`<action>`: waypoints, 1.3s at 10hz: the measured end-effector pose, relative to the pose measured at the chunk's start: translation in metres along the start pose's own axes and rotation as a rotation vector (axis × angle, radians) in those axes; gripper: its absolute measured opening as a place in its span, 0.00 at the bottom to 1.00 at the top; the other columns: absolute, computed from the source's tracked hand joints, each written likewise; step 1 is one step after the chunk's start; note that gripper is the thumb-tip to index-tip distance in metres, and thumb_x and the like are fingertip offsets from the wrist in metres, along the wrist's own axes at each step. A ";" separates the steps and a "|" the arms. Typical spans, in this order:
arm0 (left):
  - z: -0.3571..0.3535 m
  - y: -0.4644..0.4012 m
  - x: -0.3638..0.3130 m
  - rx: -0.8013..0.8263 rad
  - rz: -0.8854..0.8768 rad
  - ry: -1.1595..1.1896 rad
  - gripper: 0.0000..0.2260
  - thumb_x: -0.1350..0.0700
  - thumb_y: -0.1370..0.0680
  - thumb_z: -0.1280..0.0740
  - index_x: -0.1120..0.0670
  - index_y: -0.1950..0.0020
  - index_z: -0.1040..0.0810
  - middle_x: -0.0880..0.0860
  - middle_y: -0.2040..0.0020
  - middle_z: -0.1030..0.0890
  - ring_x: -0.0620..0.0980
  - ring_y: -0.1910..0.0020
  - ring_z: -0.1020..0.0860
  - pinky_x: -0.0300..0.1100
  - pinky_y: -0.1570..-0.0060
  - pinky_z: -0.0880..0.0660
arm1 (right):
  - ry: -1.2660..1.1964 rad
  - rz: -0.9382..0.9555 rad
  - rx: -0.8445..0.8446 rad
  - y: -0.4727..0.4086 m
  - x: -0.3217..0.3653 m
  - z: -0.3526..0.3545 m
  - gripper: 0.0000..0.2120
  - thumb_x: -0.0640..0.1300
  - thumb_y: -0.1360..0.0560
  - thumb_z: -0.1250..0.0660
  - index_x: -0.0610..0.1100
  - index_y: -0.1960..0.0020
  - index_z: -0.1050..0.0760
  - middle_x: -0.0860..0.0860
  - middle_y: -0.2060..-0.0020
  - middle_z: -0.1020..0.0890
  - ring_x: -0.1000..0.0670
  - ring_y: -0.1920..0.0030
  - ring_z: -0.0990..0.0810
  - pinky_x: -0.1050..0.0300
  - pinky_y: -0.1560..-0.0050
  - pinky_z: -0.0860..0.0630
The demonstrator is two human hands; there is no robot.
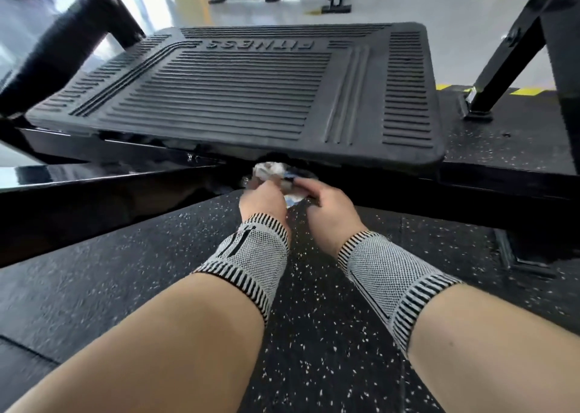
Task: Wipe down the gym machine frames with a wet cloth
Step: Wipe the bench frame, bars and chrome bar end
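Landmark: ribbed black footplate [238,89], lettered FITNESS, tilted above the frame.
Cloth [273,174]: whitish, crumpled, bunched just under the footplate's near edge, at the frame bar [110,189] below it.
My left hand [262,200]: fingers curled round the cloth's left part, just below the footplate edge.
My right hand [326,200]: fingers curled, pinching the cloth's right part beside the left hand.
Wrist sleeves [254,257]: grey knit, striped cuffs, nearer me than the footplate.
Floor [314,334]: speckled black rubber, beneath the footplate and my arms.
Risk: as I judge it, knuckles may scrape the footplate's underside, the gap being tight; a bunched cloth may skip the bar's hidden joints.
Risk: drips could slick the floor.
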State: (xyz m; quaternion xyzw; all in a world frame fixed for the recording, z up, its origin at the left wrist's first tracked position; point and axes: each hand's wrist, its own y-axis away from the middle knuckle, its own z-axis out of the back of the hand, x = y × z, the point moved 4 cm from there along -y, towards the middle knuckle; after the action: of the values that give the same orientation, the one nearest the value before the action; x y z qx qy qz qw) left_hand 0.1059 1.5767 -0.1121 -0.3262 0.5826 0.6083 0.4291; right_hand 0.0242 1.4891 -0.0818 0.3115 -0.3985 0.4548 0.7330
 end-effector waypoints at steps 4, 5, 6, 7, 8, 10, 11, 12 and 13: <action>-0.046 0.034 0.013 0.228 0.115 0.151 0.06 0.58 0.22 0.36 0.52 0.59 0.28 0.53 0.56 0.23 0.51 0.57 0.23 0.45 0.53 0.23 | -0.165 -0.286 -0.203 0.014 -0.057 0.028 0.16 0.33 0.29 0.36 0.49 0.47 0.22 0.49 0.51 0.17 0.47 0.50 0.19 0.55 0.48 0.24; -0.081 0.062 0.009 0.383 0.081 -0.017 0.07 0.56 0.23 0.35 0.51 0.62 0.27 0.56 0.51 0.22 0.53 0.52 0.22 0.52 0.44 0.22 | -0.194 -0.443 -0.389 0.025 -0.075 0.052 0.11 0.49 0.33 0.31 0.43 0.56 0.23 0.45 0.60 0.18 0.43 0.57 0.19 0.50 0.51 0.22; -0.102 0.077 0.003 0.456 0.080 -0.037 0.07 0.56 0.23 0.34 0.52 0.61 0.25 0.56 0.52 0.21 0.55 0.51 0.21 0.51 0.47 0.24 | -0.418 -0.499 -0.424 0.023 -0.097 0.063 0.15 0.57 0.39 0.34 0.45 0.66 0.23 0.43 0.63 0.16 0.38 0.57 0.17 0.39 0.51 0.20; -0.101 0.081 0.007 0.474 0.160 0.055 0.06 0.58 0.24 0.35 0.53 0.60 0.20 0.52 0.57 0.17 0.48 0.58 0.20 0.43 0.57 0.29 | -0.635 -0.532 -0.460 0.026 -0.081 0.067 0.17 0.56 0.46 0.33 0.43 0.69 0.21 0.45 0.67 0.16 0.41 0.60 0.16 0.43 0.51 0.20; -0.101 0.083 0.013 0.480 0.147 0.019 0.08 0.56 0.22 0.36 0.50 0.58 0.19 0.47 0.51 0.17 0.46 0.49 0.23 0.46 0.51 0.29 | -0.774 -0.534 -0.483 0.028 -0.073 0.075 0.17 0.55 0.47 0.30 0.45 0.65 0.22 0.47 0.63 0.17 0.44 0.58 0.17 0.46 0.49 0.21; -0.141 0.123 0.011 0.598 0.134 0.029 0.08 0.58 0.22 0.37 0.50 0.52 0.18 0.50 0.46 0.17 0.47 0.45 0.23 0.42 0.58 0.32 | -0.586 -0.669 -0.747 0.048 -0.089 0.140 0.14 0.52 0.29 0.31 0.41 0.53 0.22 0.46 0.57 0.17 0.44 0.57 0.18 0.50 0.54 0.20; -0.164 0.138 0.010 0.647 0.056 -0.012 0.12 0.61 0.20 0.40 0.47 0.50 0.19 0.48 0.39 0.20 0.47 0.38 0.28 0.47 0.46 0.34 | -0.443 -0.696 -0.900 0.066 -0.102 0.193 0.16 0.53 0.25 0.34 0.40 0.47 0.26 0.47 0.56 0.20 0.47 0.62 0.21 0.57 0.64 0.27; -0.176 0.138 0.015 0.608 0.026 -0.015 0.14 0.62 0.20 0.41 0.46 0.50 0.19 0.47 0.42 0.19 0.47 0.39 0.27 0.49 0.40 0.32 | 0.089 -0.500 -0.801 0.071 -0.098 0.217 0.09 0.47 0.23 0.36 0.43 0.47 0.28 0.49 0.55 0.23 0.48 0.59 0.24 0.58 0.62 0.33; -0.180 0.135 0.024 0.562 -0.019 -0.039 0.16 0.62 0.22 0.41 0.46 0.47 0.17 0.47 0.45 0.17 0.50 0.42 0.24 0.54 0.39 0.30 | 0.507 -0.296 -0.669 0.069 -0.087 0.208 0.09 0.44 0.23 0.39 0.47 0.43 0.28 0.48 0.47 0.28 0.46 0.49 0.27 0.56 0.54 0.33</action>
State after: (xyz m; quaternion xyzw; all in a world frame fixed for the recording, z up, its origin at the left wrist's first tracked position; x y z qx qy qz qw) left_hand -0.0440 1.4081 -0.0953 -0.1879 0.7170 0.4251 0.5195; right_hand -0.1247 1.3099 -0.0492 -0.0105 -0.2825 0.2531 0.9252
